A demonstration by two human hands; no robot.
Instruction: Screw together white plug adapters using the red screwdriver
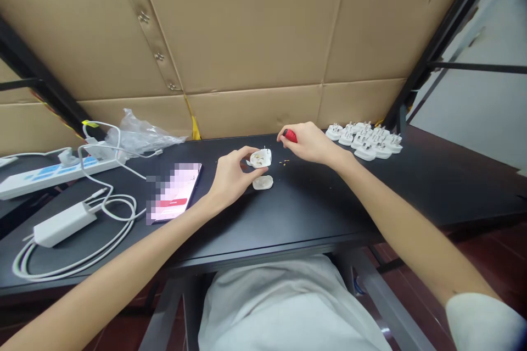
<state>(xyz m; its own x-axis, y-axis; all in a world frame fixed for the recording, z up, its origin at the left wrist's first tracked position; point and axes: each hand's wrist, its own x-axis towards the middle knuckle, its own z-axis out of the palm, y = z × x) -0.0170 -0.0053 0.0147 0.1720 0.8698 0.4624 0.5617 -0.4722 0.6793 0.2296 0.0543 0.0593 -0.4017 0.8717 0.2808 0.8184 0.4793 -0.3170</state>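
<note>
My left hand (233,174) grips an opened white plug (260,159) between thumb and fingers, with metal parts showing inside its shell. Just below it on the black table lies a flat white cover piece (262,182). To the right, my right hand (309,141) is closed round the red handle of a screwdriver (290,135); its shaft cannot be made out. Between the hands, a few small brass-coloured screws or pins (285,162) lie on the table.
Several white plugs (366,140) sit grouped at the back right. On the left are a phone (177,191), a white power adapter (65,224) with coiled cable, a power strip (53,173) and a clear plastic bag (138,134). Cardboard (255,38) walls the table's back.
</note>
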